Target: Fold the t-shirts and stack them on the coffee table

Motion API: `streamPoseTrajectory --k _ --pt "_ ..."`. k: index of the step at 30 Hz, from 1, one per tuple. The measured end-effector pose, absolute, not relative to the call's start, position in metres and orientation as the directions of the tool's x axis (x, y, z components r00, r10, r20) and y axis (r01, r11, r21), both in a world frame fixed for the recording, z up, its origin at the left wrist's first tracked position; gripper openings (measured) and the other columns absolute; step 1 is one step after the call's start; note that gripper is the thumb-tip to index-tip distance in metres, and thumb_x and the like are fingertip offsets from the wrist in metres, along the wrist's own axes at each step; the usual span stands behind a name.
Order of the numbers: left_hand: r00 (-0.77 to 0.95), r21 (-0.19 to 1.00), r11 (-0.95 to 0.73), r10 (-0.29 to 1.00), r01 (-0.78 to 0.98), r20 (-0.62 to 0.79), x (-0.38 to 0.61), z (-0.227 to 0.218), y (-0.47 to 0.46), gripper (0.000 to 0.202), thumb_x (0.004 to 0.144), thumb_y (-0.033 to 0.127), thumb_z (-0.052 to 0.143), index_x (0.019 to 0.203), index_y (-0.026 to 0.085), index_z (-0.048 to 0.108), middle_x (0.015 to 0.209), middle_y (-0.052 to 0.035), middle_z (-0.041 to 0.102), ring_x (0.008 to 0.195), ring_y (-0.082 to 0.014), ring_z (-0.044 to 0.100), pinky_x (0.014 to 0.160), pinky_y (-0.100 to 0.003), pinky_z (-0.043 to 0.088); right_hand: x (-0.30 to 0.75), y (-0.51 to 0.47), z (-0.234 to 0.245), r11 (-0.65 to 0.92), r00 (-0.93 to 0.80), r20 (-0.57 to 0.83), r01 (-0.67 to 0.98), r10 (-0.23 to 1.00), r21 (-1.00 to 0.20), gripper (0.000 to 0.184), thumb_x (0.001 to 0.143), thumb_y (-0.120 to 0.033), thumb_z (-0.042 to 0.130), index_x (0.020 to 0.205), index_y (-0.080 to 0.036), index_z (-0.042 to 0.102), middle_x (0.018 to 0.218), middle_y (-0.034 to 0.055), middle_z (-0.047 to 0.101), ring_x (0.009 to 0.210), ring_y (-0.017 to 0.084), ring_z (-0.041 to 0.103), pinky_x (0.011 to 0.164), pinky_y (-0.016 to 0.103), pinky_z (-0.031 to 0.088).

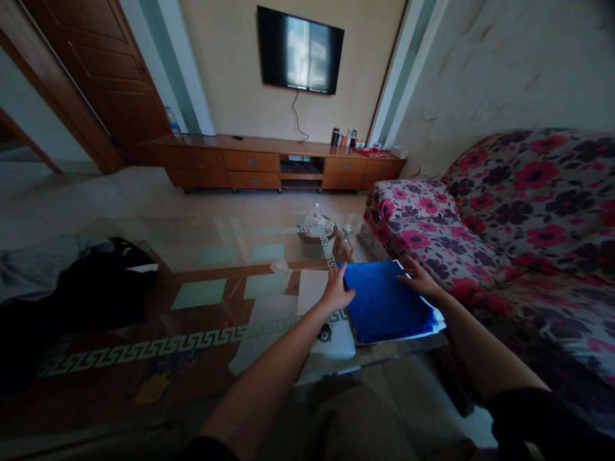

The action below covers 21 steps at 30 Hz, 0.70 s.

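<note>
Left grip [337, 292], right grip [423, 279], blue stack [388, 306] between

No text, label, brand, number or sign is showing legibly anywhere, since the bottles [354, 137] standing on the right end of the cabinet [250, 159] and the single bottle [172, 121] standing near its left end are appearing too small and blurred to be read.

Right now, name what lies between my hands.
The head view shows a white-edged, blue-topped stack between your left hand and right hand.
</note>
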<state>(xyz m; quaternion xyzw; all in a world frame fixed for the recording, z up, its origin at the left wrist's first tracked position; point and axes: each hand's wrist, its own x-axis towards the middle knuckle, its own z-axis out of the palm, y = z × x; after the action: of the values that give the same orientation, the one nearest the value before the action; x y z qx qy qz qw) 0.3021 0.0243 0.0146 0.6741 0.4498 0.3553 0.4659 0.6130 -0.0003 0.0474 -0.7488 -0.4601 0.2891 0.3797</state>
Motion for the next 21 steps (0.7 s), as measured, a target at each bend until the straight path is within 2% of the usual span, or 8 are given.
streamPoseTrajectory --k 2,4,6,9,12,16,19,21 --pt "0.338 0.906 -0.253 0.932 0.339 0.134 0.296 0.015 0.008 0.085 0.074 0.017 0.071 0.153 0.018 0.040 0.153 -0.0162 0.034 0.131 -0.0263 0.049 0.115 -0.037 0.037 0.620 -0.006 0.049 -0.345 0.433 -0.115 0.502 0.894 -0.793 0.088 0.070 -0.026 0.086 0.148 -0.017 0.048 0.124 0.0154 0.068 0.112 0.027 0.065 0.087 0.031 0.056" --pt "0.420 0.813 -0.421 0.874 0.401 0.245 0.288 0.018 -0.012 0.072 0.083 0.026 0.067 0.151 0.021 0.044 0.158 -0.0138 0.030 0.140 -0.0284 0.041 0.119 -0.040 0.032 0.629 -0.013 0.052 -0.420 0.430 -0.187 0.548 0.883 -0.723 0.078 0.068 -0.033 0.089 0.137 -0.012 0.058 0.119 0.0182 0.070 0.108 0.031 0.066 0.086 0.034 0.057" --pt "0.611 0.692 -0.616 0.727 0.376 0.315 0.279 0.020 -0.033 0.060 0.091 0.038 0.061 0.149 0.025 0.048 0.160 -0.0103 0.034 0.144 -0.0286 0.036 0.121 -0.043 0.029 0.640 -0.022 0.054 -0.499 0.422 -0.282 0.602 0.862 -0.624 0.073 0.066 -0.042 0.089 0.126 -0.009 0.064 0.115 0.0194 0.071 0.106 0.033 0.067 0.086 0.037 0.057" --pt "0.790 0.542 -0.780 0.531 0.314 0.307 0.270 0.021 -0.059 0.069 0.093 0.057 0.055 0.153 0.026 0.043 0.162 -0.0087 0.035 0.151 -0.0309 0.026 0.123 -0.050 0.023 0.654 -0.036 0.052 -0.543 0.395 -0.380 0.689 0.836 -0.480 0.072 0.066 -0.051 0.087 0.120 -0.008 0.066 0.120 0.0211 0.069 0.110 0.035 0.066 0.090 0.039 0.055" --pt "0.821 0.444 -0.826 0.496 0.347 0.282 0.267 0.016 -0.074 0.066 0.099 0.058 0.044 0.157 0.030 0.033 0.165 -0.0061 0.032 0.153 -0.0290 0.023 0.124 -0.052 0.019 0.661 -0.050 0.045 -0.497 0.324 -0.406 0.738 0.854 -0.457 0.070 0.071 -0.049 0.083 0.125 -0.009 0.063 0.123 0.0204 0.068 0.111 0.032 0.067 0.089 0.034 0.054" --pt "0.803 0.371 -0.825 0.533 0.425 0.265 0.265 0.009 -0.084 0.056 0.102 0.051 0.040 0.156 0.038 0.034 0.165 -0.0020 0.032 0.153 -0.0289 0.022 0.123 -0.052 0.021 0.658 -0.065 0.037 -0.500 0.319 -0.413 0.728 0.853 -0.469 0.069 0.081 -0.047 0.073 0.136 -0.009 0.054 0.117 0.0190 0.071 0.101 0.029 0.071 0.082 0.034 0.056" --pt "0.785 0.359 -0.804 0.571 0.474 0.241 0.261 0.006 -0.090 0.062 0.099 0.051 0.046 0.158 0.038 0.031 0.168 -0.0035 0.024 0.154 -0.0326 0.018 0.121 -0.054 0.024 0.648 -0.071 0.038 -0.486 0.334 -0.403 0.791 0.852 -0.372 0.067 0.085 -0.044 0.069 0.139 -0.010 0.050 0.118 0.0199 0.070 0.099 0.029 0.071 0.086 0.037 0.055" --pt "0.769 0.370 -0.785 0.596 0.497 0.231 0.257 0.005 -0.095 0.067 0.098 0.053 0.048 0.159 0.035 0.029 0.170 -0.0062 0.018 0.155 -0.0341 0.016 0.121 -0.055 0.023 0.636 -0.075 0.043 -0.490 0.376 -0.389 0.835 0.841 -0.251 0.065 0.088 -0.044 0.065 0.140 -0.008 0.049 0.120 0.0224 0.068 0.103 0.031 0.070 0.089 0.041 0.053"
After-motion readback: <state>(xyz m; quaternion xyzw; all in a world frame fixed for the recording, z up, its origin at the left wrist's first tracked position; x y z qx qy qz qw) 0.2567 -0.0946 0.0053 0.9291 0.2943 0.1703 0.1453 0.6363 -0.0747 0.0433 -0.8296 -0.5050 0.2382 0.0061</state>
